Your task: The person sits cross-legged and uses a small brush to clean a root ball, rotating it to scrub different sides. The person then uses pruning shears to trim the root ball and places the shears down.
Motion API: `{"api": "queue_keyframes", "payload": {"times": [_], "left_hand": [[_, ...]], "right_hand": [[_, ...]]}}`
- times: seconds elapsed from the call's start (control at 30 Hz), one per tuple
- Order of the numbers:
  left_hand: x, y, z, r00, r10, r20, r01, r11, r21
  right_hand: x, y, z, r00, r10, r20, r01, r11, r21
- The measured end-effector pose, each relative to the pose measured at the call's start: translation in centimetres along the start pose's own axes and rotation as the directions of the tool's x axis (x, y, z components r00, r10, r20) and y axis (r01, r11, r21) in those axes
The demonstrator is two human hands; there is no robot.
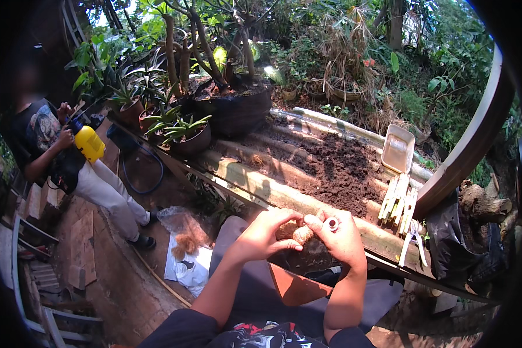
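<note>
Between my hands, over my lap, is a small ball wrapped in brown fibre (pixel 303 235). My left hand (pixel 267 232) curls around its left side, thumb below and fingers above. On its right, my right hand (pixel 337 235) pinches at the top of the ball, with a small white and dark-red spool-like piece (pixel 332 223) tucked in its fingers. More brown fibre shows behind the ball, partly hidden by my left fingers. Whether a thread runs between spool and ball cannot be seen. A terracotta-coloured flat piece (pixel 298 285) lies across my lap below my hands.
Before me, a corrugated sheet bench (pixel 261 174) holds dark soil (pixel 343 174), a metal tray (pixel 398 148), cut stem pieces (pixel 396 202) and pruning shears (pixel 412 243). Potted plants (pixel 191 139) stand at left. A person (pixel 56 143) holds a yellow sprayer (pixel 89 141). Fibre (pixel 187 245) lies on a plastic bag (pixel 185 267).
</note>
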State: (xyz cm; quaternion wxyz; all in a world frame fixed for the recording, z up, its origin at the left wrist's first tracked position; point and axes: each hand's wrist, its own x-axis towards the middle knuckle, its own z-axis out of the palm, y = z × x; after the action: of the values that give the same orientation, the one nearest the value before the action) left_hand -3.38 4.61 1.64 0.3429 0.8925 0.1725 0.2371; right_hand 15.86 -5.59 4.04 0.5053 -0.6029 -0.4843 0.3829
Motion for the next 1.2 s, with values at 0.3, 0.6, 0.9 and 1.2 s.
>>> {"api": "queue_keyframes", "payload": {"times": [0.3, 0.6, 0.9, 1.2], "left_hand": [[0.2, 0.2, 1.9, 0.841, -0.269, -0.469, -0.136, 0.735, -0.664], [0.2, 0.1, 2.0, 0.777, -0.216, -0.592, -0.269, 0.736, -0.621], [0.2, -1.9, -0.6, 0.746, 0.224, -0.627, -0.123, 0.972, 0.202], [1.1, -0.5, 1.6, 0.798, -0.125, -0.59, -0.372, 0.667, -0.645]], "right_hand": [[-0.6, -0.8, 3.2, 0.993, -0.118, -0.019, 0.12, 0.973, 0.195], [-1.3, -2.6, 5.0, 0.992, -0.054, 0.111, 0.009, 0.929, 0.37], [-2.4, -2.7, 5.0, 0.984, -0.156, 0.086, 0.128, 0.954, 0.27], [-2.4, -1.2, 5.0, 0.959, -0.11, 0.262, -0.03, 0.878, 0.478]]}}
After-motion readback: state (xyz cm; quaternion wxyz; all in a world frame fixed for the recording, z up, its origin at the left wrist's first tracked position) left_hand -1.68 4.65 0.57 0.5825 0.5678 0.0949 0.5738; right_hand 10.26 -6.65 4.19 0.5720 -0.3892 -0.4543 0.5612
